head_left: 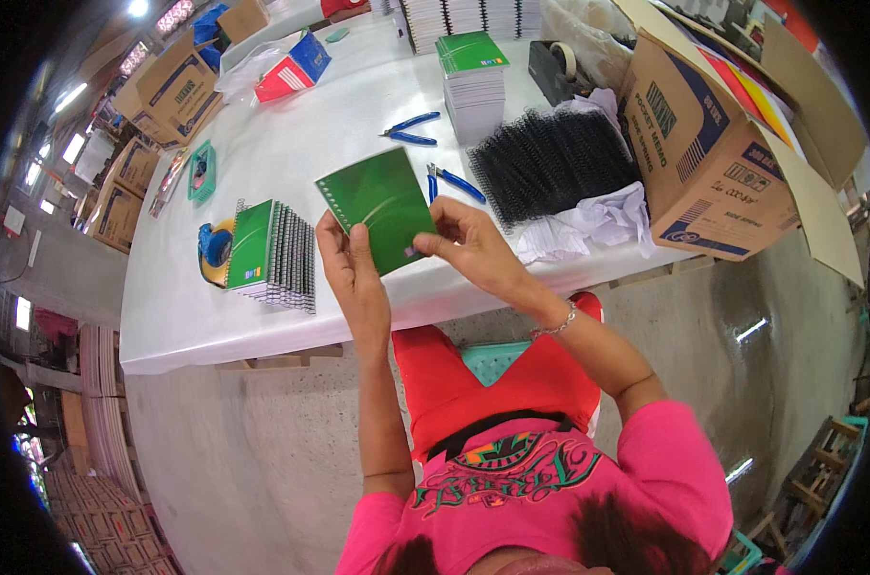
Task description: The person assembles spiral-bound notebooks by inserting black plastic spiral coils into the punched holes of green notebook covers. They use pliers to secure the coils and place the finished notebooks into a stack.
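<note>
A green-covered notepad (377,206) with punched holes along its left edge is held up over the table's front edge. My left hand (349,254) grips its lower left side, thumb on the cover. My right hand (469,244) pinches its lower right corner. No coil shows in the holes. To the left stands a stack of spiral-bound green notebooks (272,254). A pile of black spiral coils (550,163) lies to the right on white paper. Beyond the notepad are two blue-handled cutters (459,182), and a stack of green-topped pads (473,81) rises behind them.
A large open carton (713,144) stands at the right table edge. A tape dispenser (555,69) is behind the coils. At left are a tape roll (217,251) and a teal tray (201,171). A red and blue box (294,67) lies farther back. More cartons (176,91) stand beyond the left edge.
</note>
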### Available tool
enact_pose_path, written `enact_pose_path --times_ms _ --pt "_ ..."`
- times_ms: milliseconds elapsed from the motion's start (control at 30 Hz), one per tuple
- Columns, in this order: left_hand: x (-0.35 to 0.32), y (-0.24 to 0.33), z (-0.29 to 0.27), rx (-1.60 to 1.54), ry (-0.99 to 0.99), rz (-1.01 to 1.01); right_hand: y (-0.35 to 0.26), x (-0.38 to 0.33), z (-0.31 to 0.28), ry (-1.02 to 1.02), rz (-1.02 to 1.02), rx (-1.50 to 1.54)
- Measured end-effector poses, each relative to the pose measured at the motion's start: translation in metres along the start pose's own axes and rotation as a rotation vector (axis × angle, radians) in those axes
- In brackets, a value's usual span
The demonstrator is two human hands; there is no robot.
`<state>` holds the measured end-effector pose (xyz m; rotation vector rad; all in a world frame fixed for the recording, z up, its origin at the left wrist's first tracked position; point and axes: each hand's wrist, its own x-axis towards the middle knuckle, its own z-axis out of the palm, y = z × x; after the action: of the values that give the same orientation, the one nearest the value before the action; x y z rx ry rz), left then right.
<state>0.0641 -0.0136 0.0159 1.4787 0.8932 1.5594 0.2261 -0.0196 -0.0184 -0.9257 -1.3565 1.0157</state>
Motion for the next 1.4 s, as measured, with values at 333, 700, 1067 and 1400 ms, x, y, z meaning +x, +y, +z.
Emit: enact_pose_path --times_ms 333,700,1067,1400 --pt "-0.007 -0.01 -0.033 1.095 -0.206 0.334 0.015 -0.009 -0.205 0.748 0.17 -1.502" --pt "-0.029 -0.048 -0.023 1.107 -0.261 0.215 0.02 -0.018 -0.228 0.571 0.24 -1.522" --pt "-0.029 -0.055 -0.004 1.04 -0.124 0.224 0.01 -0.037 -0.232 0.474 0.183 -1.371" --pt "-0.031 -0.066 0.01 1.072 -0.028 0.233 0.0 -0.042 -0.24 0.406 0.263 -1.137"
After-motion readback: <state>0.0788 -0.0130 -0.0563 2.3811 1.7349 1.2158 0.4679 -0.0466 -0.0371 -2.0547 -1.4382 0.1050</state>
